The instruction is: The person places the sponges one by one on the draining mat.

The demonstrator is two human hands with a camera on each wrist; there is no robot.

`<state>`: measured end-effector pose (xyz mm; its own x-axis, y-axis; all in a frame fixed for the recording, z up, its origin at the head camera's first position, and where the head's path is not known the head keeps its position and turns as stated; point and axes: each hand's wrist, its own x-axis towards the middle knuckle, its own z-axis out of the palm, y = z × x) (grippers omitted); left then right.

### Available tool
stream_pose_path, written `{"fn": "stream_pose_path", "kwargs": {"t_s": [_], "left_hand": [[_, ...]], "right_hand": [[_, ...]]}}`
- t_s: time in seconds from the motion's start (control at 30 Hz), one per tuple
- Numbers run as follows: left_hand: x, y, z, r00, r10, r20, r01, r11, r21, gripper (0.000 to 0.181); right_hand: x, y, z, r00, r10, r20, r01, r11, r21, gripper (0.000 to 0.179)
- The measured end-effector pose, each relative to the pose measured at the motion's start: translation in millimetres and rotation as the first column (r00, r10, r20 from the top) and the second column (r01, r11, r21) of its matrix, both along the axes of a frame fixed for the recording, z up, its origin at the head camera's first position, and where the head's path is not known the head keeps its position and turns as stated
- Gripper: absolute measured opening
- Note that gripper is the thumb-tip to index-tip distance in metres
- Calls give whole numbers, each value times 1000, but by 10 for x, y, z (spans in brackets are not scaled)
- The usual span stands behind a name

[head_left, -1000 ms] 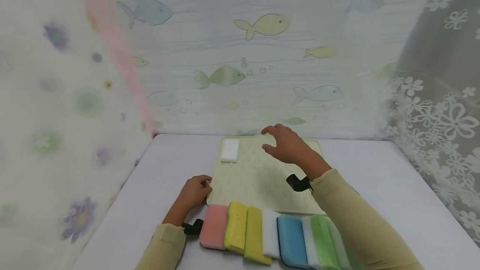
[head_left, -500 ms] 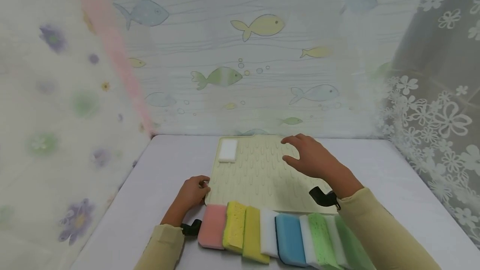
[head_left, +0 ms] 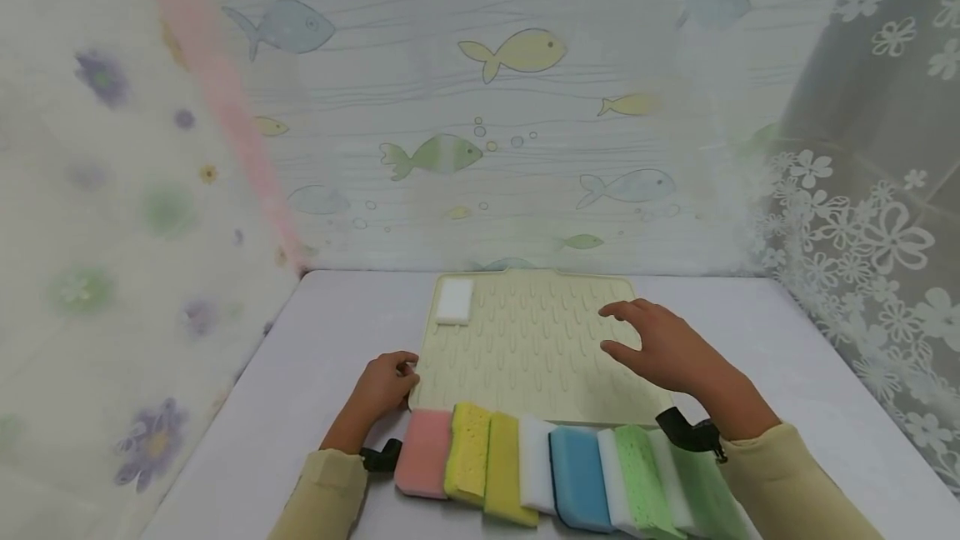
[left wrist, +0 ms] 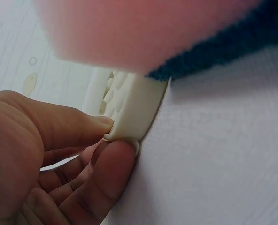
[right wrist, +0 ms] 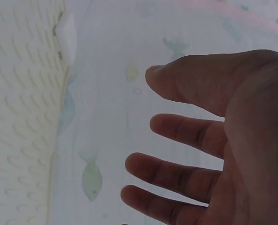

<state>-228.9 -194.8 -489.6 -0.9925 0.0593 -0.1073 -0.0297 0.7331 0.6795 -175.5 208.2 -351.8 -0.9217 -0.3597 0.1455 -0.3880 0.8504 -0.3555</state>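
A cream mat [head_left: 525, 340] with raised ridges and a low rim lies on the white-covered table. My left hand [head_left: 381, 388] pinches its near left corner; in the left wrist view the thumb [left wrist: 89, 125] presses on the rim [left wrist: 134, 112] with a curled finger below. At the mat's far left corner lies a white sponge [head_left: 454, 302], also visible edge-on in the right wrist view [right wrist: 67, 40]. Over the mat's right side hovers my right hand [head_left: 663, 348], fingers spread and loosely bent, with nothing between thumb and fingers in the right wrist view.
Along the mat's near edge runs a row of sponges: pink [head_left: 423, 452], yellow [head_left: 468, 452], white [head_left: 536, 463], blue [head_left: 581, 477], green [head_left: 647, 477]. The pink sponge [left wrist: 129, 33] with its dark scouring layer looms over my left fingers. A fish-print curtain [head_left: 487, 107] hangs behind the table.
My right hand has moved right and toward me, away from the mat's middle, empty throughout. The left hand stays at the mat's corner, and the white sponge keeps its place.
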Motion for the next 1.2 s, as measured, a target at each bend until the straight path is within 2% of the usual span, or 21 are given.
{"fn": "stream_pose_path", "kwargs": {"t_s": [0.67,1.2], "left_hand": [[-78,-97,26,1000,-26,0,26,1000,-1,37],[-192,-90,61,1000,-26,1,26,999,38,37]], "right_hand": [[485,299,-287,990,-118,81,123,991,-48,48],[615,521,-535,943,-146,298,184,977,-104,57]]}}
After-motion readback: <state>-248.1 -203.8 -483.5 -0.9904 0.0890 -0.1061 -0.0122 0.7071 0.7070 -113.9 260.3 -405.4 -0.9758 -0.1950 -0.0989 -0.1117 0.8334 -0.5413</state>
